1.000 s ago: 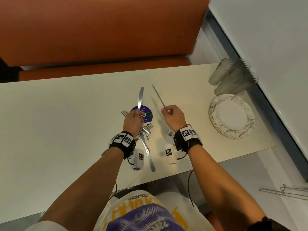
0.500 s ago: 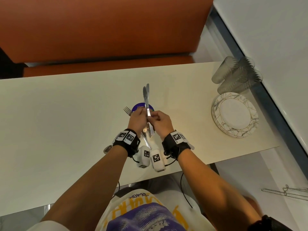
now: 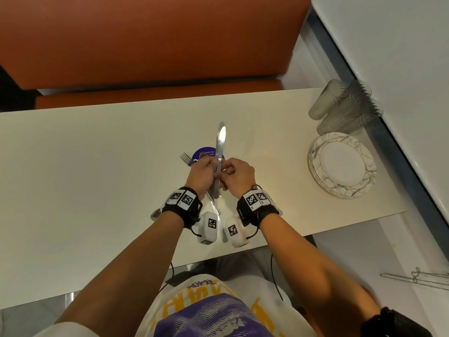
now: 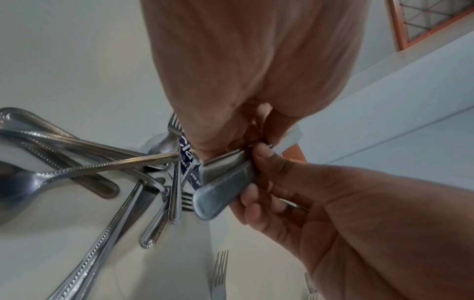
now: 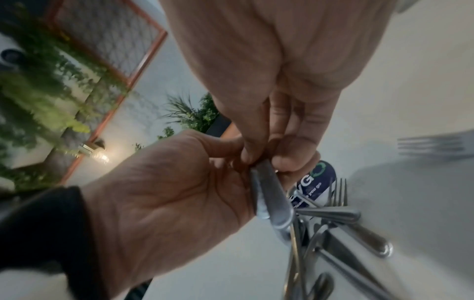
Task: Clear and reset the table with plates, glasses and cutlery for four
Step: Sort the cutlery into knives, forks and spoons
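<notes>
- Round blue sticker [image 3: 203, 153] on the table [image 3: 97, 166], centre of the head view — white print, "keep our" and "clean" legible.
- Same sticker, left wrist view [image 4: 191, 174] — "you go".
- Right wrist view [image 5: 314, 182] — large "YG", then a green ring.
- Shirt print at the bottom edge — unreadable.

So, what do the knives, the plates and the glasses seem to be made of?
Knives: polished metal, probably stainless steel, with a bright mirror glare on the blade.
Plates: glossy white, likely ceramic, with marble-like grey veins.
Glasses: translucent grey and ribbed; glass or plastic, I cannot tell.
</notes>
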Demonstrator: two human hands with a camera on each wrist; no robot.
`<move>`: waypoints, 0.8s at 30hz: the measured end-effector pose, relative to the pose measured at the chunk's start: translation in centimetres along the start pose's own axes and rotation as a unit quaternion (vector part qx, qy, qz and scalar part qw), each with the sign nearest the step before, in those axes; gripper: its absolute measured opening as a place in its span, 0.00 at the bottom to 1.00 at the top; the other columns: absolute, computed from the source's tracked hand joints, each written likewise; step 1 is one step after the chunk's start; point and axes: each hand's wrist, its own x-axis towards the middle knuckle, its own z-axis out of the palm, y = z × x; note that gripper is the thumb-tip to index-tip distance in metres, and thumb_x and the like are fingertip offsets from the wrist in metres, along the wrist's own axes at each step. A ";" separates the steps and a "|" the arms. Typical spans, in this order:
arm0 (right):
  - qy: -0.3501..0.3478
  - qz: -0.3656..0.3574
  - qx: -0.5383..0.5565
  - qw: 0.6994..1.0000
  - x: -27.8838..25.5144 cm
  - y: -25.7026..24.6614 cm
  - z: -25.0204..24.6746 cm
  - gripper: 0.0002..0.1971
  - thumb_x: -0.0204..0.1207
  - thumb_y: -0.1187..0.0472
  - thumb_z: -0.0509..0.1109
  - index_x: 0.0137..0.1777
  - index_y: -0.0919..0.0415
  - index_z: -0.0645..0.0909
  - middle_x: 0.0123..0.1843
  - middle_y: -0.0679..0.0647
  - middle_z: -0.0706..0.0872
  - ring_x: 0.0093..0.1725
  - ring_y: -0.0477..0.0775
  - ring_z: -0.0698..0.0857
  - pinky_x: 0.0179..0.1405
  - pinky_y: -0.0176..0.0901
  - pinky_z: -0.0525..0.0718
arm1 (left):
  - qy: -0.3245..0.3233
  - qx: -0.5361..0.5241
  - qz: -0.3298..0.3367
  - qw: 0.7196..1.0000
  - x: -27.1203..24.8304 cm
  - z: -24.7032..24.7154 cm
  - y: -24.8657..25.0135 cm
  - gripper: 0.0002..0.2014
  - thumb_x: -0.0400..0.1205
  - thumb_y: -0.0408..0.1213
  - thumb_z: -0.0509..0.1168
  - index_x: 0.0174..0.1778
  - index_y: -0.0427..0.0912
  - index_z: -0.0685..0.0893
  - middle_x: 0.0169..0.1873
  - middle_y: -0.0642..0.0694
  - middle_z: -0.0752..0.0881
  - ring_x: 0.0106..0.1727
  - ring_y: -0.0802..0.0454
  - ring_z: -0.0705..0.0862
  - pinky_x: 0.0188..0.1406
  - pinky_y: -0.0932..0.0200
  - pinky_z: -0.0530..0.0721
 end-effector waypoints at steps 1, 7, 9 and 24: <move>-0.001 -0.006 -0.003 1.000 0.0 0.0 -0.1 0.10 0.67 0.58 0.85 0.43 0.55 0.86 0.34 0.52 0.90 0.34 0.55 0.91 0.44 0.58 0.91 | 0.002 0.014 0.008 1.000 -0.2 0.0 0.0 0.13 0.92 0.39 0.59 0.57 0.37 0.88 0.49 0.34 0.92 0.44 0.42 0.91 0.44 0.46 0.93; -0.019 -0.037 -0.056 0.998 0.7 -0.3 -1.6 0.15 0.67 0.50 0.85 0.45 0.56 0.85 0.36 0.45 0.86 0.37 0.40 0.86 0.39 0.35 0.82 | 0.000 0.009 -0.009 1.000 -0.6 0.1 0.4 0.14 0.93 0.38 0.57 0.63 0.33 0.84 0.51 0.35 0.92 0.33 0.46 0.90 0.29 0.52 0.90; -0.002 -0.039 -0.017 0.999 1.1 -0.3 -2.4 0.16 0.70 0.50 0.83 0.51 0.55 0.84 0.37 0.44 0.86 0.36 0.37 0.85 0.38 0.31 0.79 | 0.008 0.001 -0.012 1.000 -0.5 0.0 0.5 0.14 0.93 0.38 0.57 0.63 0.33 0.84 0.51 0.32 0.92 0.34 0.44 0.89 0.29 0.52 0.88; -0.009 -0.056 0.039 0.998 4.6 -1.4 -4.0 0.08 0.80 0.57 0.74 0.50 0.60 0.92 0.36 0.56 0.93 0.32 0.56 0.92 0.34 0.45 0.90 | -0.039 -0.083 -0.064 0.994 -1.0 0.4 0.3 0.16 0.94 0.40 0.55 0.53 0.38 0.87 0.36 0.37 0.87 0.26 0.45 0.81 0.30 0.53 0.78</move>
